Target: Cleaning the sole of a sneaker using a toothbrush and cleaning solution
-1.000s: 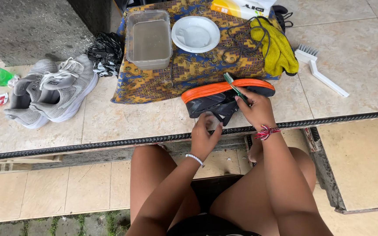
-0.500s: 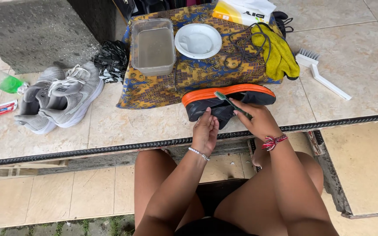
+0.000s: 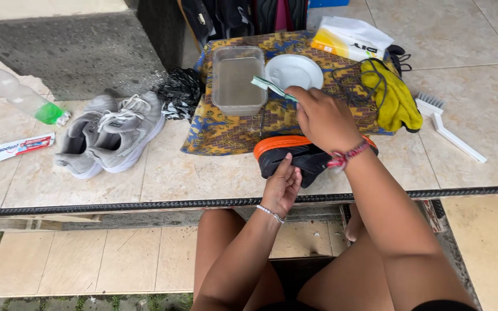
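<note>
On the far left of the tiled worktop [image 3: 162, 173] lies a clear bottle [image 3: 15, 92] with a green end, and below it a tube of toothpaste [image 3: 15, 147]. Next to them sit two grey shoes [image 3: 110, 135], side by side. A crumpled black bag [image 3: 178, 92] lies just behind them.

Further right is a patterned cloth [image 3: 226, 129]. On it stand a clear tub of cloudy water [image 3: 237, 78] and a white bowl [image 3: 295, 70].

The left hand [image 3: 283, 185] rests on the near edge of the black shoe with the orange sole [image 3: 295, 156]. Its fingers are curled against the shoe and hold it steady. This hand was in the same spot a moment ago.

The right hand [image 3: 324, 118] has moved. A second ago it was low, down by the black shoe, with the brush pointing at it. Now it is lifted up and away. Its fingers are pinched tight on a green toothbrush [image 3: 272, 87], and the brush head hangs over the edge of the tub, next to the bowl. So the scrubbing has stopped for now, and the brush looks to be going for water.

To the right lie yellow gloves [image 3: 396, 95], a yellow and white packet [image 3: 350, 37] behind them, and a white scrub brush [image 3: 448, 126] on the tiles.
</note>
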